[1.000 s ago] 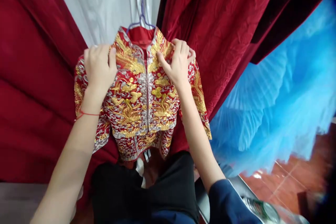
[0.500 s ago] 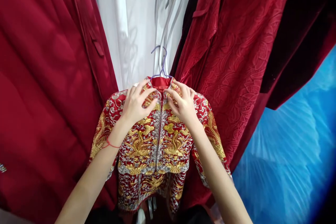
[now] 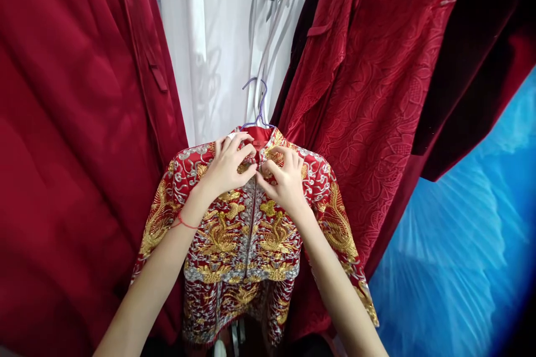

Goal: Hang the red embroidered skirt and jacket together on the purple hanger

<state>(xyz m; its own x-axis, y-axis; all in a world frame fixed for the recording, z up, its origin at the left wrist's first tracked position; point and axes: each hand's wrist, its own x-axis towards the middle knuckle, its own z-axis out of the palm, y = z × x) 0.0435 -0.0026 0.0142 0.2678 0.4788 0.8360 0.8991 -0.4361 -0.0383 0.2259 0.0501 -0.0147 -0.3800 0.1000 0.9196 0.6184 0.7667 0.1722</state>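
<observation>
A red jacket with dense gold and silver embroidery hangs on a purple wire hanger, its front edges meeting down the middle. At the left side of its collar, my left hand has curled fingers, thumb and index closing on the front edge. Opposite it, my right hand pinches the other edge just below the neck opening. The two thumbs nearly meet at the centre line. What lies between the fingertips is too small to make out. Below the jacket hangs a matching embroidered skirt.
Plain red cloth fills the left side. White fabric with hanging white ribbons is behind the hanger. To the right hang a patterned red garment and dark velvet, beside a blue feathery-patterned surface.
My hands have come closer together at the collar, the right moving left and slightly down. The collar edges sit nearer each other. The view has shifted slightly.
</observation>
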